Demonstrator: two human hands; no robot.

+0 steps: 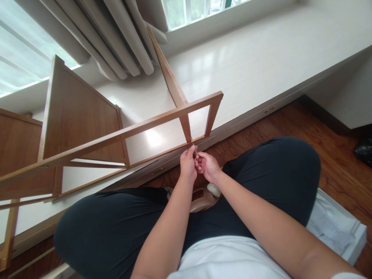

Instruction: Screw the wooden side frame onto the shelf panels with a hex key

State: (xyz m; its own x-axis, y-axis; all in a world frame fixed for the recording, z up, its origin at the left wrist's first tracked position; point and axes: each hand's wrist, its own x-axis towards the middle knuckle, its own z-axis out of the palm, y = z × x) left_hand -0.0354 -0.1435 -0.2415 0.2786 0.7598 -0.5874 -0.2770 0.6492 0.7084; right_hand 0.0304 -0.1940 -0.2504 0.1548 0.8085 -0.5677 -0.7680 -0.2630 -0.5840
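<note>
A wooden shelf frame (139,130) lies on its side across the white window platform (261,62), its bars reaching toward me. My left hand (188,164) is closed in a pinch at the lower bar, just below the upright post (186,128). A small silvery tool or screw (194,147) sticks up between the fingertips. My right hand (207,166) is closed too, its fingertips pressed against the left hand's fingers. Both hands hover over my crossed legs in dark trousers.
Wooden panels (78,112) of the shelf stand at the left. Grey curtains (116,35) hang behind. A white box with a plastic sheet (337,228) lies on the brown wooden floor at my right. A dark bag (364,151) sits at the far right.
</note>
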